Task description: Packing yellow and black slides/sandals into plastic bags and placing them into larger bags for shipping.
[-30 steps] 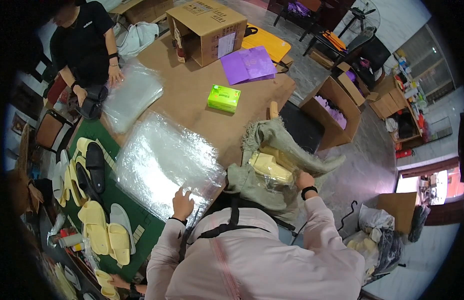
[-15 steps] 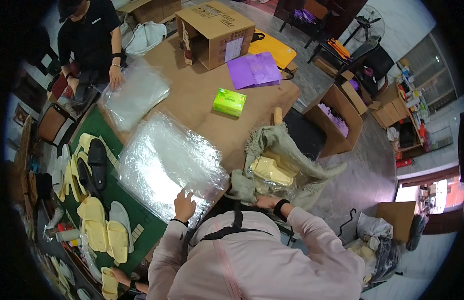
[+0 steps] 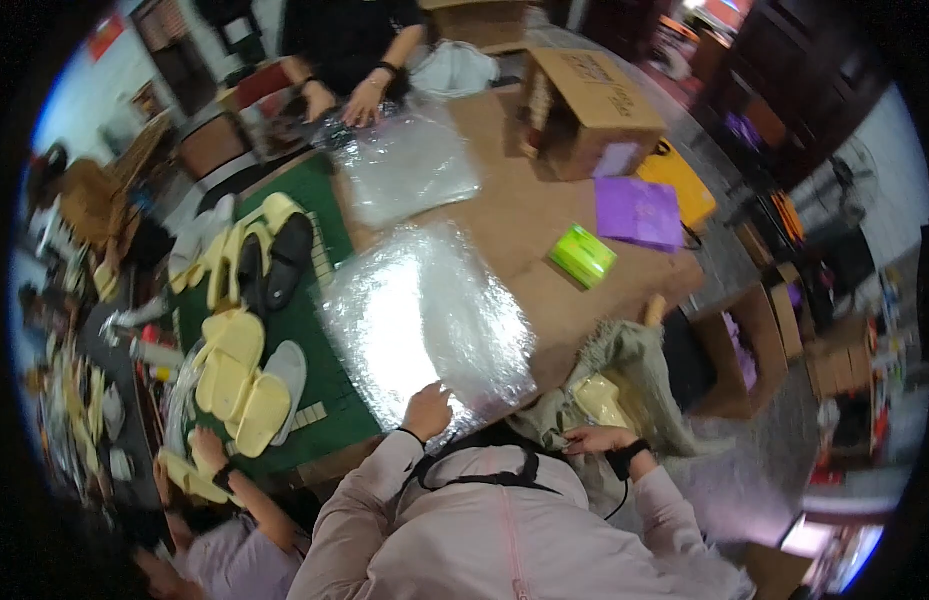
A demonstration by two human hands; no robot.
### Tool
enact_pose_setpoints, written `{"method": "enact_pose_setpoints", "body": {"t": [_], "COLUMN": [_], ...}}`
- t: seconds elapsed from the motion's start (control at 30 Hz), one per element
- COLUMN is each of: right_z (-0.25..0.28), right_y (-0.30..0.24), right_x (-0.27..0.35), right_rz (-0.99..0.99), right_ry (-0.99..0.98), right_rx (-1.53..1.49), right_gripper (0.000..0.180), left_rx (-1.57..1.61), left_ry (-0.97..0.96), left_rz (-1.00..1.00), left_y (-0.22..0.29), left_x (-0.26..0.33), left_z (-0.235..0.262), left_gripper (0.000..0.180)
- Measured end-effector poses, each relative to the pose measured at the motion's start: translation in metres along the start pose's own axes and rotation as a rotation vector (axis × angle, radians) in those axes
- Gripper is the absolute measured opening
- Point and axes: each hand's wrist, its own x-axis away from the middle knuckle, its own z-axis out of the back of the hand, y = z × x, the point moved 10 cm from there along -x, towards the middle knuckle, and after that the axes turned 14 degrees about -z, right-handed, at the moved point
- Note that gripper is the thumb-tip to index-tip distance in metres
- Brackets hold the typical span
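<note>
Beyond the hands, a small bright green box [image 3: 582,256] sits on the brown tabletop [image 3: 514,215], flat purple bags [image 3: 639,212] just past it, an open cardboard box [image 3: 582,110] farther out; pale yellow foam slippers [image 3: 244,375] line the green mat [image 3: 319,345] off left.

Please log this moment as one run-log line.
left hand: on clear plastic bag stack | right hand: at olive cloth sack of pale yellow slippers

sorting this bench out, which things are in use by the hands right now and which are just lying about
In hand:
left hand on the plastic bags
right hand at the grey sack holding pale yellow slippers

Lying about:
green box
purple bag
cardboard box
slippers on the green mat
</note>
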Motion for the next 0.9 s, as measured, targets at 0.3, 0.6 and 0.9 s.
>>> {"method": "enact_pose_setpoints", "body": {"t": [0.3,0.6,0.9], "right_z": [0.07,0.008,-0.044], "right_y": [-0.136,-0.241,-0.198], "right_x": [-0.04,-0.089,-0.214], "right_rz": [0.415,0.714,0.748], "right_ry": [0.281,0.293,0.148], "right_rx": [-0.257,0.275,0.835], "right_gripper": [0.027,0.045,0.047], "left_rx": [0.175,0.29,0.004], "left_ry": [-0.056,0.327,1.111], "left_rz": [0.15,0.265,0.926], "left_y": [-0.001,-0.024,-0.109], "left_x": [0.016,0.06,0.199], "left_z": [0.019,0.054,0.136], "left_gripper": [0.038,0.035,0.06]}}
